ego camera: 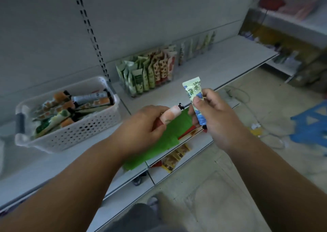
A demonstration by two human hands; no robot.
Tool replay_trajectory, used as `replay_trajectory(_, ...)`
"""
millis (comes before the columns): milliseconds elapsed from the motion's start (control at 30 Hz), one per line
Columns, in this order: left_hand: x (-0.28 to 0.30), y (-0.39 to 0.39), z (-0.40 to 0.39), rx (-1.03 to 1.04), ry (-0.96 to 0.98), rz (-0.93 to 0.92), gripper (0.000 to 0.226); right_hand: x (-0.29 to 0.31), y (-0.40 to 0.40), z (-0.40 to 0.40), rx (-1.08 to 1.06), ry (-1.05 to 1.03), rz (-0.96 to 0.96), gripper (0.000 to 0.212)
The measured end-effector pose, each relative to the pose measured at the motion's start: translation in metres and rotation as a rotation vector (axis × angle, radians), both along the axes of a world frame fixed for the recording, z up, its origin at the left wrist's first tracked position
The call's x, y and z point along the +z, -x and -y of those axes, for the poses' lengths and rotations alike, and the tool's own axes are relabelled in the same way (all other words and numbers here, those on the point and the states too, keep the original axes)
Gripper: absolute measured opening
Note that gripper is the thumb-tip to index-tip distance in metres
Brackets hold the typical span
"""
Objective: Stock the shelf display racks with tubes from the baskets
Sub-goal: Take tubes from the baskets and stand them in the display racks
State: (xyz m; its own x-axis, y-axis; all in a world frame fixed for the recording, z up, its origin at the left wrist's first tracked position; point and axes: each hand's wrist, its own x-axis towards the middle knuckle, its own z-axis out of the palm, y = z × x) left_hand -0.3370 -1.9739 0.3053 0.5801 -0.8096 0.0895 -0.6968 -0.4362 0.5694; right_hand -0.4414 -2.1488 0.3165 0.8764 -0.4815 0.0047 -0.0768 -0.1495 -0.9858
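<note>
My left hand (143, 123) is curled around a peach tube (170, 114), black cap pointing up and to the right. My right hand (212, 111) pinches a blue-and-green tube (193, 97) between thumb and fingers, crimped end up, cap down. The two tubes sit close together over the front edge of the shelf (221, 69), not touching as far as I can tell. White basket (70, 132) on the shelf to my left, holding more tubes in a loose pile. Clear display rack (146, 72) at the back of the shelf is packed with upright tubes, green ones left, red-patterned ones right. A second rack (196, 46) further right is blurred. Green sheet (164, 136) lies under my hands. Blue stool (311, 125) on the floor at right.
</note>
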Motion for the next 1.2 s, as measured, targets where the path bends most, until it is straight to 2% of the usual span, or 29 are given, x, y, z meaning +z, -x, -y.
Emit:
replay_trajectory(67,-0.002,-0.015,0.027,0.069,0.013,-0.041,0.041,-0.001,-0.013,0.028,-0.018,0.009,0.001,0.009)
replay_trajectory(233,-0.002,-0.058,0.099,0.219,0.115,-0.204,0.019,-0.006,-0.053,0.100,-0.062,0.054,-0.046,0.007)
replay_trajectory(300,0.002,-0.073,0.125,0.256,0.113,-0.161,0.014,-0.004,-0.070,0.126,-0.057,0.085,-0.066,0.005)
replay_trajectory(433,0.007,-0.102,0.171,0.253,0.029,0.042,0.011,-0.003,-0.101,0.171,-0.039,0.093,-0.057,0.008)
replay_trajectory(567,0.007,-0.129,0.204,0.457,0.060,0.146,0.015,-0.010,-0.141,0.218,0.056,0.304,-0.059,0.009)
replay_trajectory(633,0.005,-0.138,0.217,0.547,0.054,0.209,0.014,-0.014,-0.163,0.239,0.131,0.353,-0.023,0.019)
replay_trajectory(733,-0.004,-0.143,0.237,0.689,-0.054,0.286,0.012,-0.017,-0.192,0.262,0.264,0.430,-0.001,0.030)
replay_trajectory(833,-0.016,-0.146,0.251,0.800,-0.130,0.289,0.010,-0.018,-0.215,0.278,0.407,0.422,0.005,0.028)
replay_trajectory(900,-0.022,-0.148,0.257,0.853,-0.150,0.277,0.020,-0.020,-0.228,0.285,0.469,0.389,0.015,0.030)
replay_trajectory(1067,-0.036,-0.148,0.270,0.889,-0.245,0.293,0.031,-0.031,-0.242,0.290,0.588,0.369,0.010,0.056)
replay_trajectory(1200,-0.036,-0.134,0.279,0.943,-0.114,0.371,0.035,-0.034,-0.246,0.292,0.629,0.389,0.029,0.040)
